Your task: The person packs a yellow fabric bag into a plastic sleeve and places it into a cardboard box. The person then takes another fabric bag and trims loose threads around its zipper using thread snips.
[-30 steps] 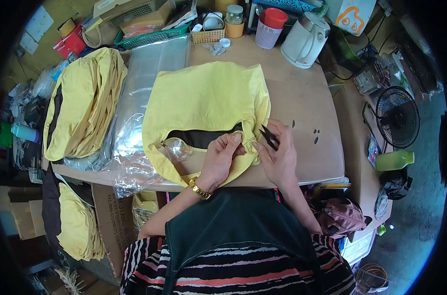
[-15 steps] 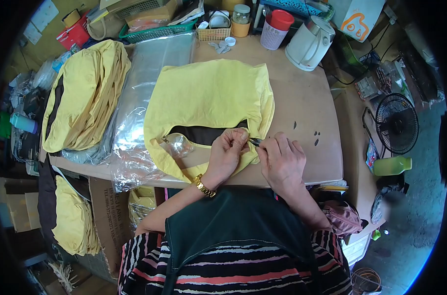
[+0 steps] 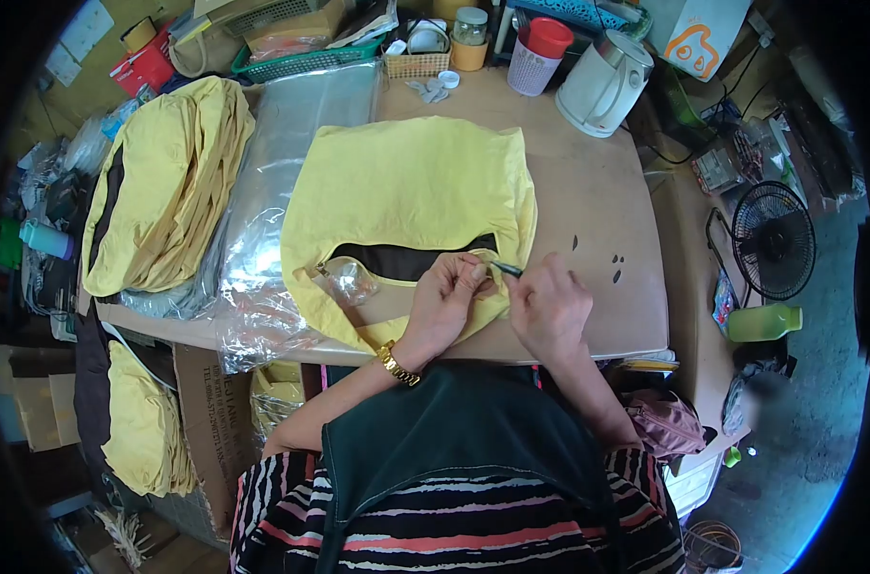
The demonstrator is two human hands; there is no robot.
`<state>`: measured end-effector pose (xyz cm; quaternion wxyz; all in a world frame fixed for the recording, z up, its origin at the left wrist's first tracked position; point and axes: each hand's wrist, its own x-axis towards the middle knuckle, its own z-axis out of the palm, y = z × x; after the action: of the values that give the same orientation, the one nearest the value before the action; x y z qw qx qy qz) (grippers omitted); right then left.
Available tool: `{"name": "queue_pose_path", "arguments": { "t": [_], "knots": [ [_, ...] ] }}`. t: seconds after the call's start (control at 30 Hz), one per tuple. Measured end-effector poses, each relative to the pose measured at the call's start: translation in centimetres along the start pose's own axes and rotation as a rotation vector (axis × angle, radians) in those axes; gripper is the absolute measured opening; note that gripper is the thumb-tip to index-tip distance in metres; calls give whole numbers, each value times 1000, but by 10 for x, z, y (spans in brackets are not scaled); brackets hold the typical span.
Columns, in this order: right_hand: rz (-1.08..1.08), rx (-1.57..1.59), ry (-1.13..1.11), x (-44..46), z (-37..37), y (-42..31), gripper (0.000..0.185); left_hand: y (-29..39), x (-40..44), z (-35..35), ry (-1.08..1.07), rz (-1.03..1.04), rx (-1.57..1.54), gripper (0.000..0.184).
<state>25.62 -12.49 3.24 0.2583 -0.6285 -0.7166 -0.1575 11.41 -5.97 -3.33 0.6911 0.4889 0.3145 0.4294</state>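
Note:
A yellow cloth bag [image 3: 406, 187] with a dark lining lies flat on the brown table [image 3: 597, 210]. My left hand [image 3: 446, 298], with a gold watch at the wrist, pinches the bag's edge near the right end of its opening. My right hand [image 3: 550, 304] is closed around a small dark cutting tool [image 3: 505, 269], whose tip points left at the cloth by my left fingertips. Whether the tip touches the cloth is too small to tell. A small clear plastic piece [image 3: 347, 280] lies at the left end of the opening.
Folded yellow bags [image 3: 172, 182] are stacked at the left, beside clear plastic sleeves [image 3: 306, 134]. Along the back stand a white kettle [image 3: 602, 84], a red-topped white cup [image 3: 533, 67] and a wicker basket [image 3: 418, 65]. A black fan [image 3: 772, 239] is at the right.
My right hand has turned and closed on the tool, which now points left toward my left fingertips. The bag's right edge lies flatter.

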Motion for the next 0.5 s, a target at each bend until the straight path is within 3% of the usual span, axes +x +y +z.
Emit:
{"name": "queue_pose_path", "arguments": {
  "t": [0.03, 0.07, 0.13, 0.2, 0.27, 0.33, 0.4, 0.5],
  "knots": [
    [172, 141, 28, 1, 4, 2, 23, -6, 0, -6, -24, 142, 170, 19],
    [337, 293, 53, 3, 10, 2, 27, 4, -4, -11, -3, 146, 182, 19],
    [370, 380, -37, 1, 18, 11, 35, 30, -17, -24, -222, 239, 550, 20],
    [404, 340, -127, -5, 23, 19, 47, 50, -27, -44, -226, 258, 569, 24],
    [396, 204, -53, -4, 19, 23, 47, 91, -47, -68, -257, -68, 682, 29],
    [400, 185, 15, 4, 8, 14, 43, 113, -62, -98, -100, -58, 773, 36],
    [615, 666, -146, 9, 4, -1, 33, 124, -64, -121, 352, 285, 1233, 32],
    [226, 931, -322, 34, 34, -40, 25, 104, -49, -124, 411, 370, 1323, 34]
  ]
}}
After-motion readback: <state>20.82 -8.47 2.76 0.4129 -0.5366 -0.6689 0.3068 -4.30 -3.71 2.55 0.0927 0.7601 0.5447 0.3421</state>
